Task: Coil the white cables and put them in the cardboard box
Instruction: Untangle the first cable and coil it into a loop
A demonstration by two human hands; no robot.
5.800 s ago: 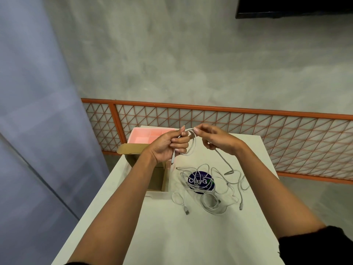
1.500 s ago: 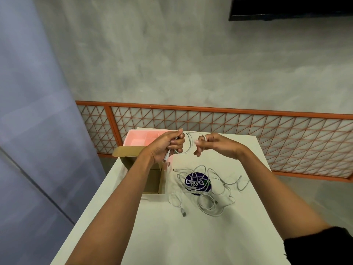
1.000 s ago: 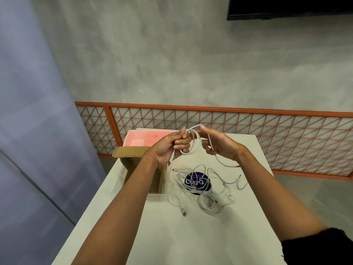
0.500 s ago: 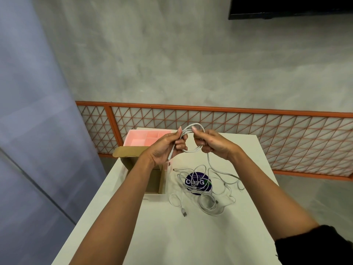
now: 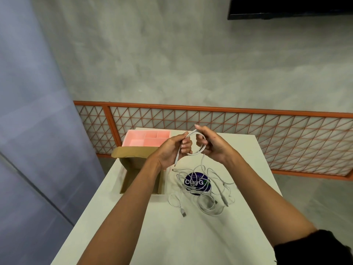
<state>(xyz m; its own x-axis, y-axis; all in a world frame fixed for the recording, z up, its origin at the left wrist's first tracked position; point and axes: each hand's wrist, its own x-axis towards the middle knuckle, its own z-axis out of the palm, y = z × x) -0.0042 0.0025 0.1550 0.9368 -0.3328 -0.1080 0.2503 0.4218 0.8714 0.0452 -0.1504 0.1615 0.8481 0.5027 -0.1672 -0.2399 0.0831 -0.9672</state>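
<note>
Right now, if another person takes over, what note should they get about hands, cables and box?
Left hand pinches the half-made coil, one plug hanging below it.
Right hand grips the coil's other side; its tail drops to the table.
The loose cables lie tangled beside the open cardboard box.
Done: a loop or two.
Left: finish this coil, box it, then coil the rest.

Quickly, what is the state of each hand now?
Left hand: closed, gripping the white cable loop.
Right hand: closed, pinching the same loop.
</note>
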